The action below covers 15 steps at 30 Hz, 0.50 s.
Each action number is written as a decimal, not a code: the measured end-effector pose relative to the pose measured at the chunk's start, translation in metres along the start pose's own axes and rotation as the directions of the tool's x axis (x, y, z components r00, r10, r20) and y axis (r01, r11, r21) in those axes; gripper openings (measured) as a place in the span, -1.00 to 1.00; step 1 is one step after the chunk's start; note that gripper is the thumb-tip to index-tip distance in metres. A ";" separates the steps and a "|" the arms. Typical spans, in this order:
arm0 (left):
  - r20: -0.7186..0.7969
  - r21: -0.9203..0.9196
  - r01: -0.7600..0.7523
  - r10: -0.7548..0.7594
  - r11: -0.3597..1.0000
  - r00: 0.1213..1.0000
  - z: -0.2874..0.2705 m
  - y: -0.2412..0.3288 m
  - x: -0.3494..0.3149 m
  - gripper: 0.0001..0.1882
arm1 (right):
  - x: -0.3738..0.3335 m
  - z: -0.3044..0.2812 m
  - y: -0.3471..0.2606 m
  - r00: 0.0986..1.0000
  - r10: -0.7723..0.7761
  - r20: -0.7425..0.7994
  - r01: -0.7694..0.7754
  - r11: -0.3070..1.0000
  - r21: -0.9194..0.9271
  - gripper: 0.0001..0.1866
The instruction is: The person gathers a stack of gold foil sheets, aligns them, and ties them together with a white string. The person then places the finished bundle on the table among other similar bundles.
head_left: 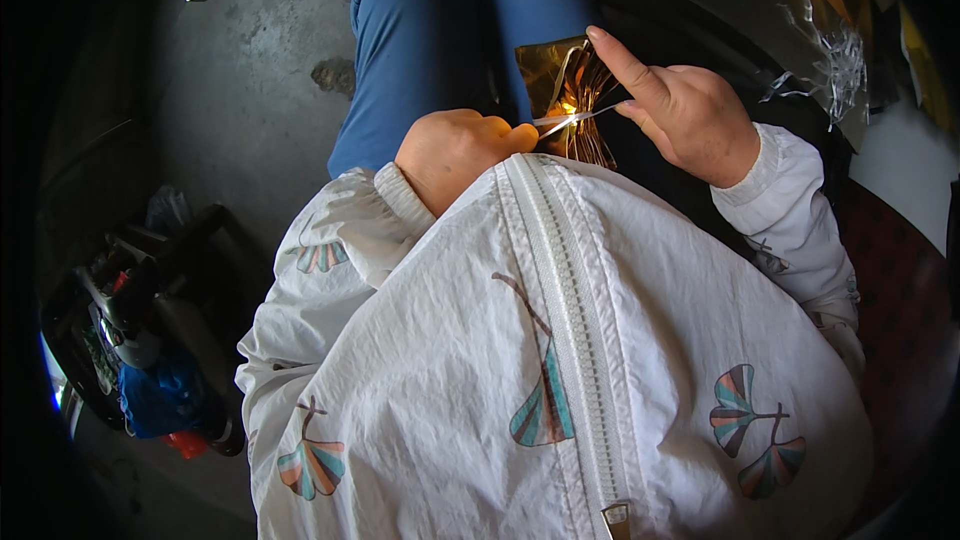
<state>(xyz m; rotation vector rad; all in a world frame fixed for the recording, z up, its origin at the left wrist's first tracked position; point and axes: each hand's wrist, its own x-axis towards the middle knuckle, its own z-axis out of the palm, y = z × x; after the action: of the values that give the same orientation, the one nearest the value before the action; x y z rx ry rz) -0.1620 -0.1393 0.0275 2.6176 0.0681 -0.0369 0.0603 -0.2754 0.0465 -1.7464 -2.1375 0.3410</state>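
The gold foil (540, 68) is over the lap (415, 60), bunched in its middle by a white string (572, 120). The left hand (460, 152) curls up, pinching one end. The right hand (695, 120) pinches the other, one finger poking out — maybe pulling both ways makes the string tight. Both arms bend inward.

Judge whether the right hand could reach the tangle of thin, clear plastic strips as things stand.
Probably yes: the tangle lies nearby to the right with no visible obstacle between, though the right hand seems busy pinching a thin white tie.
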 end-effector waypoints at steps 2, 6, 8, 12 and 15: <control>0.035 0.014 -0.024 0.024 1.000 0.999 -0.001 0.000 0.002 -0.84 | 0.005 -0.006 0.002 0.999 -0.008 0.039 0.010 0.999 -0.041 -0.16; 0.093 0.069 -0.021 0.015 0.997 0.996 -0.003 0.004 0.006 -0.84 | 0.013 -0.018 0.001 0.983 -0.106 0.148 0.137 0.967 -0.214 -0.21; 0.132 0.081 -0.029 0.018 0.996 0.991 -0.005 0.004 0.008 -0.84 | 0.016 -0.020 -0.004 0.976 -0.161 0.149 0.197 0.941 -0.274 -0.26; 0.184 0.060 -0.059 0.048 0.996 0.982 -0.010 0.006 0.014 -0.82 | 0.022 -0.030 -0.013 0.955 -0.185 0.231 0.257 0.906 -0.337 -0.33; 0.232 0.102 -0.060 0.035 0.993 0.972 -0.011 0.008 0.017 -0.82 | 0.029 -0.032 -0.024 0.948 -0.097 0.305 0.215 0.897 -0.385 -0.41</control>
<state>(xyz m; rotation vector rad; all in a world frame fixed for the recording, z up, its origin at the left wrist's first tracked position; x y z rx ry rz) -0.1440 -0.1396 0.0405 2.7025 -0.0806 -0.3345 0.0474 -0.2528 0.0889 -1.8070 -2.6996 0.0928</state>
